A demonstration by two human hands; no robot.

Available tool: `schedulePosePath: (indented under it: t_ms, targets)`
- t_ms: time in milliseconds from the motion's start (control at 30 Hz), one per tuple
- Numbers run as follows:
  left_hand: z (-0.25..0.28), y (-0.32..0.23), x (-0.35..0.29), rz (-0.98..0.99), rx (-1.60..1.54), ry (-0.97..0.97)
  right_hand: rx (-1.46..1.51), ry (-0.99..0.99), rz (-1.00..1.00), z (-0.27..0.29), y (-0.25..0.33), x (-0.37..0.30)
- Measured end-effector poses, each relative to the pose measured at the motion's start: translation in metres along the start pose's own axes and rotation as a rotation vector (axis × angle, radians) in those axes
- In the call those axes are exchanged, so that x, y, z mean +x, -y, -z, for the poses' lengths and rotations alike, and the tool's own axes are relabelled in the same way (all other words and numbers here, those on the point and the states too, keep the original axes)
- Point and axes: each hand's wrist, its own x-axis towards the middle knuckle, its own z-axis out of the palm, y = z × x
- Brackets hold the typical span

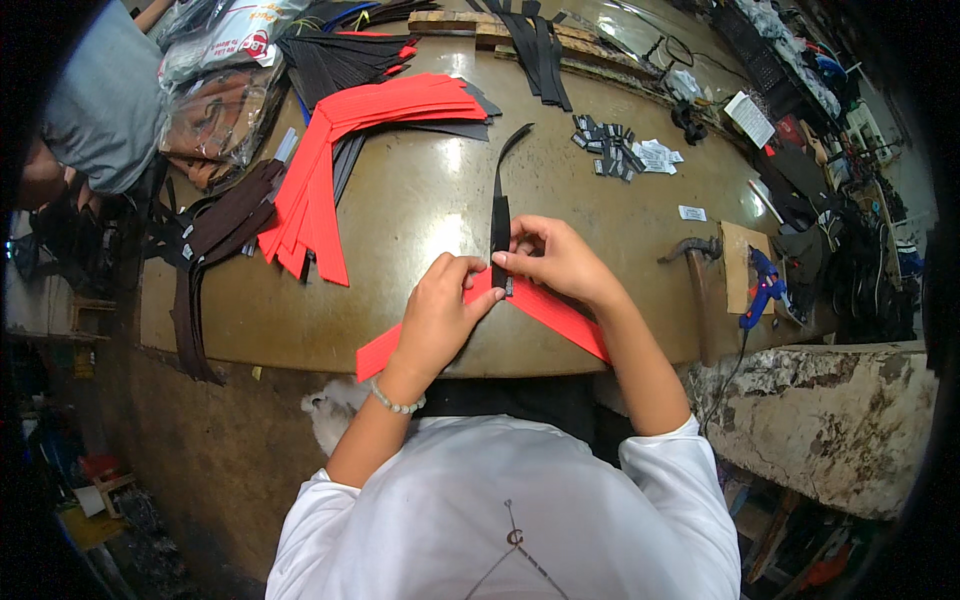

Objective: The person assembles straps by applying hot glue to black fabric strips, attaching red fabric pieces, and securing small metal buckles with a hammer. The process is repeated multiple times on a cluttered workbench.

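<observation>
A red ribbed V-shaped piece (562,325) lies at the table's near edge, its two arms spreading toward me. Over its peak stands a black strap (501,222), running away from me and narrowing to a thin curled end. My left hand (443,305) is closed at the peak, its thumb pressing the strap's near end and its fingers on the red piece. My right hand (560,258) pinches the strap just beyond, between thumb and bent fingers. A small grey label (509,287) shows beside the strap's near end. Fingers partly hide the join.
Stacked red ribbed pieces (330,160) and dark strips (340,65) lie at the far left, near brown straps (225,225). Several small labels (610,145) are scattered at the far right. A hammer (697,290) and a blue glue gun (762,285) rest right. Another person (105,100) is at far left.
</observation>
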Motion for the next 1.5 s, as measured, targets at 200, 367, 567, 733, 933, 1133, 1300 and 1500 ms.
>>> schedulePosePath:
  t_ms: [200,367,567,733,933,1133,1300,1500]
  targets:
    - [-0.002,0.0,-0.002,0.004,0.003,0.007,-0.355,-0.287,0.188,-0.01,-0.012,0.009]
    - [-0.002,0.0,-0.004,-0.084,0.06,-0.012,-0.463,-0.284,0.072,-0.011,-0.006,0.012]
    - [-0.004,0.0,-0.005,-0.196,0.117,-0.003,-0.744,-0.4,0.219,-0.012,0.01,-0.023]
    - [-0.007,0.004,-0.007,-0.234,0.085,-0.053,-0.993,-0.114,0.629,-0.01,-0.005,-0.063]
    - [-0.005,0.004,-0.008,-0.187,0.144,0.012,-1.165,-0.122,0.732,-0.011,-0.023,-0.061]
    - [-0.006,0.005,-0.008,-0.216,0.176,-0.014,-1.161,-0.17,0.757,-0.013,-0.03,-0.064]
    - [-0.006,0.004,-0.005,-0.206,0.175,0.006,-1.149,-0.028,0.575,-0.005,-0.019,-0.071]
    - [0.002,-0.008,-0.014,-0.105,-0.011,-0.013,-1.147,-1.094,0.012,0.075,-0.053,-0.145]
